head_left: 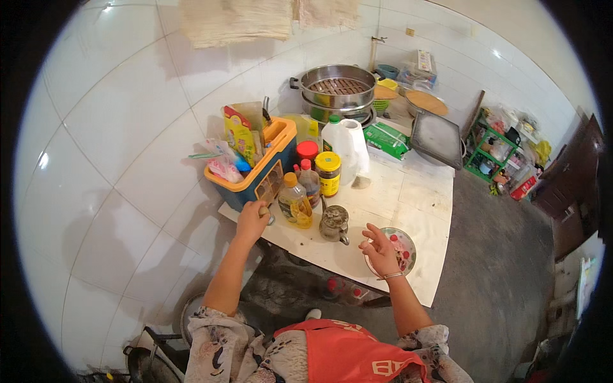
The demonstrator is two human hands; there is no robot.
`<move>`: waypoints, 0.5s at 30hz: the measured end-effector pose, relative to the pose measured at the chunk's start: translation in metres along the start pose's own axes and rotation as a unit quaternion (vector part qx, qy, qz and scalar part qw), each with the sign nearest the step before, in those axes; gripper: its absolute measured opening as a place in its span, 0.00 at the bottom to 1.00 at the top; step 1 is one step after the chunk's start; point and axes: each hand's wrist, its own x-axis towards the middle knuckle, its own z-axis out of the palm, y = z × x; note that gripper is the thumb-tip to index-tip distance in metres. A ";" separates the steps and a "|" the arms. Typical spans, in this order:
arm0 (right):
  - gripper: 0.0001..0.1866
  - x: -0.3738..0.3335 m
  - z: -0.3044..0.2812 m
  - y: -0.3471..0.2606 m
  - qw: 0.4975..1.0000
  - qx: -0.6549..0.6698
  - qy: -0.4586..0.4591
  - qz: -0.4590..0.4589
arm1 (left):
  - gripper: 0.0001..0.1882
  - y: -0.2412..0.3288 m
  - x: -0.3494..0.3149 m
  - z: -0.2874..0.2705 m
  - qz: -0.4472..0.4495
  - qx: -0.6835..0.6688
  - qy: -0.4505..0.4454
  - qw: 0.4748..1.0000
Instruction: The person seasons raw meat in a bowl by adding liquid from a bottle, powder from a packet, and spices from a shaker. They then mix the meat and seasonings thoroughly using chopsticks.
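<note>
At the table's left corner my left hand (251, 223) is closed round a small thing with a brownish rounded top, too hidden to name. It is close to the blue-and-orange storage box (237, 191) and an oil bottle (294, 203) with an orange cap. My right hand (381, 251) hovers over the left side of a patterned plate (408, 244), its fingers apart and nothing seen in them. Red round pieces and some pale food lie on that plate, partly hidden by the hand. Between my hands stands a metal pot (334, 223) with a spout and a handle.
Behind the pot stand a yellow-lidded jar (328, 173), a red-lidded jar (307, 151) and a white jug (332, 136). A steamer pot (338, 86) is at the back. A green package (387, 139) lies near a dark rectangular tray (437, 137). Farther right is a green rack (491, 153).
</note>
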 end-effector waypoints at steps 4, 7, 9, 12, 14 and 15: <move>0.25 -0.008 -0.021 0.000 0.998 0.033 0.057 0.007 | 0.18 -0.043 0.024 0.058 0.011 0.030 0.017 0.999; 0.23 -0.017 -0.048 0.006 0.991 0.051 0.127 0.003 | 0.18 -0.063 0.039 0.091 -0.020 0.064 0.003 0.998; 0.23 -0.026 -0.063 0.000 0.982 0.062 0.176 0.021 | 0.18 -0.064 0.046 0.097 -0.078 -0.072 -0.005 0.994; 0.21 -0.038 -0.083 0.010 0.965 0.055 0.253 0.045 | 0.21 -0.065 0.036 0.095 -0.007 0.054 0.027 0.998; 0.20 -0.040 -0.094 0.031 0.955 0.040 0.287 0.067 | 0.22 -0.061 0.024 0.099 -0.010 0.028 0.063 0.998; 0.18 -0.045 -0.096 0.036 0.948 0.031 0.304 0.085 | 0.21 -0.056 0.013 0.101 -0.024 -0.005 0.082 0.996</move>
